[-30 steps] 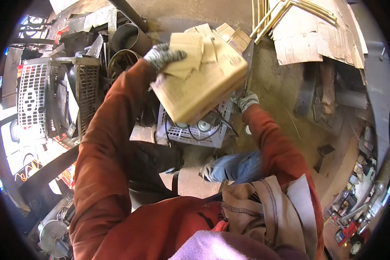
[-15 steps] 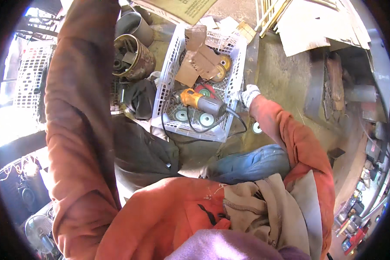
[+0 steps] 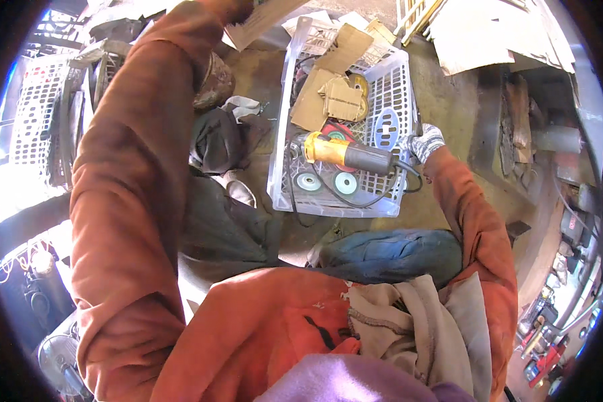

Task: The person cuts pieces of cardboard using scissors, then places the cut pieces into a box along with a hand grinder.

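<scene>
Right hand's (image 3: 427, 142) fingers against crate (image 3: 355, 211) wall, grip can't tell, grinder (image 3: 345, 154) left of them, left hand (image 3: 237, 9) fingers unreadable by cardboard (image 3: 264, 21); I'd brace the crate right-handed, swing cardboard clear.

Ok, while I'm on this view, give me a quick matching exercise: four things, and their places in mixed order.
1. Grinder
2. Right hand
3. Fan
4. Rods

A. Lower left of the view
B. At the right wall of the crate
C. Top of the view, by the large flat cardboard
D. Inside the crate

Pairs: 1-D, 2-B, 3-A, 4-C
</scene>
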A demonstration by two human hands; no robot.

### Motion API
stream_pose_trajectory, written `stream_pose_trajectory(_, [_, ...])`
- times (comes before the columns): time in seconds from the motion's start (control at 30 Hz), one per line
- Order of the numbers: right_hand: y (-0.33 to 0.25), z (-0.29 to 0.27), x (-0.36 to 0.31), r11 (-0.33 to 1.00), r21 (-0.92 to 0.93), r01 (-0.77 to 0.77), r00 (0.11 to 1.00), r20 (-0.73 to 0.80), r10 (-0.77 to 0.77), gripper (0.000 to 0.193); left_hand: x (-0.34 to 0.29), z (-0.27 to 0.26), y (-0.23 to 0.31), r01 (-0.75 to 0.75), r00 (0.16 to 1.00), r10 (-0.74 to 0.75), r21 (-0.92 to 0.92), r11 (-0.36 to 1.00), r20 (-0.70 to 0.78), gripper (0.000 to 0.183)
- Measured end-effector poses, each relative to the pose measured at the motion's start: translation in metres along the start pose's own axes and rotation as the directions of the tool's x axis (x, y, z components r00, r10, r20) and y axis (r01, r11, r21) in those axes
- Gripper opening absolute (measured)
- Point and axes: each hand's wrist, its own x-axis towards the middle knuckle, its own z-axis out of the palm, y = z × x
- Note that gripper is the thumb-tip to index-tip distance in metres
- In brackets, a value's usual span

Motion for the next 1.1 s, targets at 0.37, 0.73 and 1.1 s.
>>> stream_pose_trajectory(0.37, [-0.029,-0.064,-0.024,0.935,-0.288,0.207,0.935,-0.222,-0.275,0.036,-0.009,0.129,-0.018,-0.033,0.927,-0.04,0.186,0.982,0.374,0.024])
stream_pose_trajectory(0.73, [0.177,-0.086,-0.055,0.867,0.442,-0.231,0.92,-0.192,0.342,0.024,-0.044,0.09,0.057,-0.063,0.816,0.14,-0.155,0.986,0.561,0.038])
stream_pose_trajectory(1.1, [0.198,-0.069,-0.083,0.955,0.189,-0.227,0.856,-0.429,0.289,0.042,-0.068,0.07,0.048,-0.057,0.965,0.137,-0.331,0.942,0.224,0.03])
